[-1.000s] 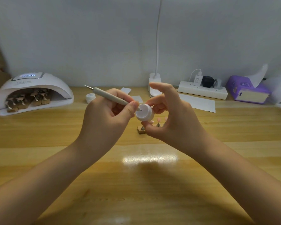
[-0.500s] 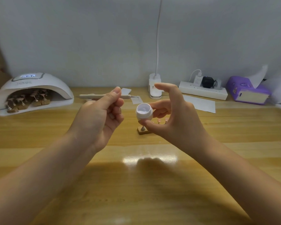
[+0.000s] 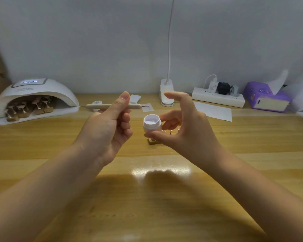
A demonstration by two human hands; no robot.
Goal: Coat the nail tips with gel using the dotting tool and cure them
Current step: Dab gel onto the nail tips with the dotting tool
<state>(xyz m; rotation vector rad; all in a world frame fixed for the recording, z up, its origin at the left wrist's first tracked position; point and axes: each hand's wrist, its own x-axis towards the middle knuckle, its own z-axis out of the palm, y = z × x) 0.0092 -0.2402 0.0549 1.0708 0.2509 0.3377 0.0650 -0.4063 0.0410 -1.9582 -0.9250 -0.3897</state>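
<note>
The left hand [image 3: 108, 126] has lifted the dotting tool [image 3: 112, 106] out of the gel pot [image 3: 151, 123] and pinches it level. The right hand [image 3: 182, 126] keeps pinching the open pot, so a loaded tip likely goes to the nail tips next.

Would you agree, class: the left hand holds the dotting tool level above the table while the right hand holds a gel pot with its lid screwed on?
Not quite. The head view shows the gel pot open, with no lid, its pale gel visible inside. The rest stands: the left hand holds the dotting tool level, and the right hand holds the pot.
</note>
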